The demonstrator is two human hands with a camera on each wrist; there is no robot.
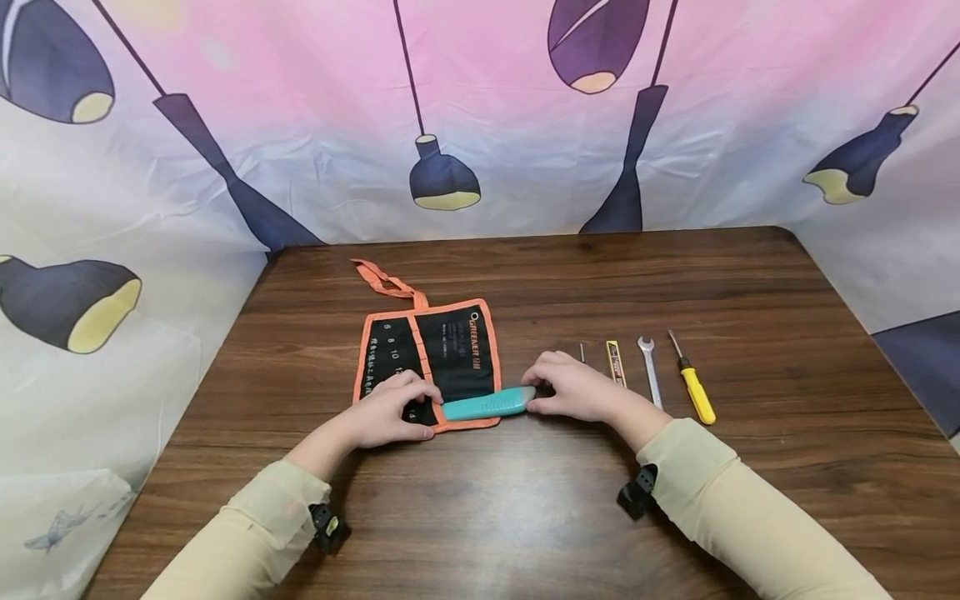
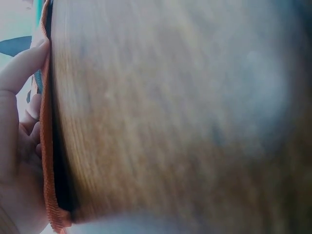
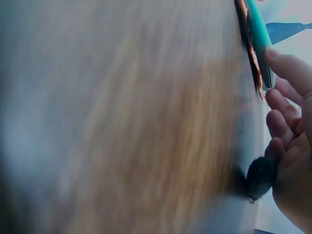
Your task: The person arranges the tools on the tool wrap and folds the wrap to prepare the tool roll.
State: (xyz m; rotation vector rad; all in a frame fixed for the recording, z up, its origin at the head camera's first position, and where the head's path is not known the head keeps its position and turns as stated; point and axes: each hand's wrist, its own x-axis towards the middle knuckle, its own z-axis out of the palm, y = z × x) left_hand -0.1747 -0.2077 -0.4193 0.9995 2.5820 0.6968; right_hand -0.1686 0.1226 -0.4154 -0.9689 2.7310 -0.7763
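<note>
A black fabric tool pouch [image 1: 457,350] with orange trim lies spread on the table, its orange tie pointing away at the back. My left hand [image 1: 386,410] holds the pouch by its near part, thumb at the front edge and index finger by the orange strip. A teal utility knife [image 1: 487,405] lies across the pouch's near right section, one end at that strip. My right hand [image 1: 573,390] pinches the knife's grey end, beyond the pouch's right edge. In the right wrist view, thumb and fingertips meet at the tip of the knife [image 3: 260,34].
Right of my right hand lie a thin metal piece [image 1: 582,352], a narrow yellow-and-black item [image 1: 616,360], an open-end wrench [image 1: 651,371] and a yellow-handled screwdriver [image 1: 697,392]. A printed cloth backdrop [image 1: 517,183] hangs behind the wooden table [image 1: 465,517].
</note>
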